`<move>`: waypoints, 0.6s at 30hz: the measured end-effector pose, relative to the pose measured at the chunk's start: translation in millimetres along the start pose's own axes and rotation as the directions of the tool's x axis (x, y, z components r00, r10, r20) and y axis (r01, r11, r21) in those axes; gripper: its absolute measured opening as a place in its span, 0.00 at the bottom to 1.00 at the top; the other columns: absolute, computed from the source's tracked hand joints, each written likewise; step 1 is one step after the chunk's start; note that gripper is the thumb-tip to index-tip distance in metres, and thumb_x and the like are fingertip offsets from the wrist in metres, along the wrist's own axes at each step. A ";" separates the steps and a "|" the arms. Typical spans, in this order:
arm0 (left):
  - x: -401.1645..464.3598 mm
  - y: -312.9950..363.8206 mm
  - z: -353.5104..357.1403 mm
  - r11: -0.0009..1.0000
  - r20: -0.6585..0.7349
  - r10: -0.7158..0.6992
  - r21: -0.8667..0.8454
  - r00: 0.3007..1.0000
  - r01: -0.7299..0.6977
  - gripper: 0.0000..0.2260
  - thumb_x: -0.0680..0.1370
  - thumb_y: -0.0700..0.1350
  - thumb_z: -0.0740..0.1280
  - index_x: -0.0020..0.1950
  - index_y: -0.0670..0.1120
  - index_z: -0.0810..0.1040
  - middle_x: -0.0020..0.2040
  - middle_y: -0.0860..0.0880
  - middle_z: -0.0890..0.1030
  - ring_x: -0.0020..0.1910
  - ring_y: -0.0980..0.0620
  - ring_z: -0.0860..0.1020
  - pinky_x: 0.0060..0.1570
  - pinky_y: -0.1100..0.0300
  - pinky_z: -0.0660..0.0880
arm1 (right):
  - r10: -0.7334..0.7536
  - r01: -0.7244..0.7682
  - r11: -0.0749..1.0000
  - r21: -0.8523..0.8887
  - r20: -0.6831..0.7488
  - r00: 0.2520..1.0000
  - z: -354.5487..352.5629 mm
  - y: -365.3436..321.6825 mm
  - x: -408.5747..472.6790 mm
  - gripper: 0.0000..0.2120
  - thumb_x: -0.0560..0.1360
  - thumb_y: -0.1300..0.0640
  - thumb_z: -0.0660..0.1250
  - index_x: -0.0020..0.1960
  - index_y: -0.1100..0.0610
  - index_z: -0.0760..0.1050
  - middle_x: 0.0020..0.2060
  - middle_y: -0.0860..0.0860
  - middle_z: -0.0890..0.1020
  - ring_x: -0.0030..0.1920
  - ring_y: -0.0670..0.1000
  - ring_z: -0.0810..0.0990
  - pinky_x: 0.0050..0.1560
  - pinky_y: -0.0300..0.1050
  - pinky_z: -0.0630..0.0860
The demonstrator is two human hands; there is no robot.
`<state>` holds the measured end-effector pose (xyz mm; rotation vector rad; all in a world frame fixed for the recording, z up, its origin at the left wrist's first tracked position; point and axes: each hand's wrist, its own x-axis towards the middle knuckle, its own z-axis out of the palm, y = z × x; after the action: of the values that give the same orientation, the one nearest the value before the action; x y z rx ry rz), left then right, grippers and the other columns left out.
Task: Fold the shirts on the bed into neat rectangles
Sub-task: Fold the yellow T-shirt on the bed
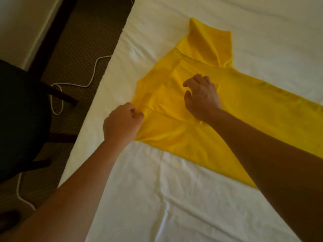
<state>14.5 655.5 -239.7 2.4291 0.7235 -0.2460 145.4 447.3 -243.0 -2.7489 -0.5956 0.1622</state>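
Observation:
A yellow shirt [244,116] lies flat on the white bed sheet [174,198], its body running off toward the right edge of view. One sleeve [209,41] sticks out toward the far side. My left hand [122,123] pinches the shirt's near-left edge, at the shoulder end close to the side of the bed. My right hand [201,95] rests on the cloth in the upper middle of the shirt, fingers loosely bent and spread on the fabric. Part of the shirt's near side is hidden under my right forearm.
The mattress edge [97,95] runs diagonally at the left. Beyond it is brown carpet with a white cable [57,95] looping across it. A dark chair [21,119] stands beside the bed at the left. A wall with a baseboard is at top left.

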 end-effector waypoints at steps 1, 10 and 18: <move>-7.1 -9.2 -2.5 1.000 0.018 0.009 0.012 1.000 -0.009 0.09 0.79 0.54 0.65 0.50 0.50 0.79 0.44 0.50 0.80 0.49 0.43 0.78 0.48 0.49 0.71 | -0.069 0.073 0.996 -0.048 0.089 0.994 4.1 -5.0 6.4 0.17 0.77 0.58 0.64 0.64 0.53 0.78 0.64 0.55 0.77 0.65 0.62 0.71 0.62 0.59 0.70; -30.1 -51.5 -12.1 0.988 0.076 0.080 -0.137 0.994 -0.069 0.12 0.77 0.65 0.62 0.47 0.59 0.73 0.41 0.58 0.77 0.53 0.48 0.75 0.59 0.47 0.64 | -0.064 0.107 0.982 -0.154 0.259 0.964 28.6 -11.9 23.4 0.24 0.82 0.47 0.60 0.77 0.50 0.65 0.79 0.51 0.61 0.77 0.57 0.61 0.71 0.58 0.60; -26.7 -46.8 -2.1 0.979 -0.024 -0.078 -0.190 0.997 0.072 0.05 0.79 0.47 0.65 0.49 0.58 0.76 0.41 0.55 0.79 0.48 0.47 0.78 0.54 0.50 0.60 | -0.006 0.061 0.979 -0.197 0.271 0.962 34.3 -7.0 17.4 0.28 0.83 0.43 0.56 0.81 0.48 0.58 0.82 0.50 0.54 0.80 0.56 0.55 0.74 0.57 0.57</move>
<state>-33.5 676.8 -251.9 2.2329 0.8152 -0.1616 152.4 470.4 -273.7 -2.9352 -0.7685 0.5008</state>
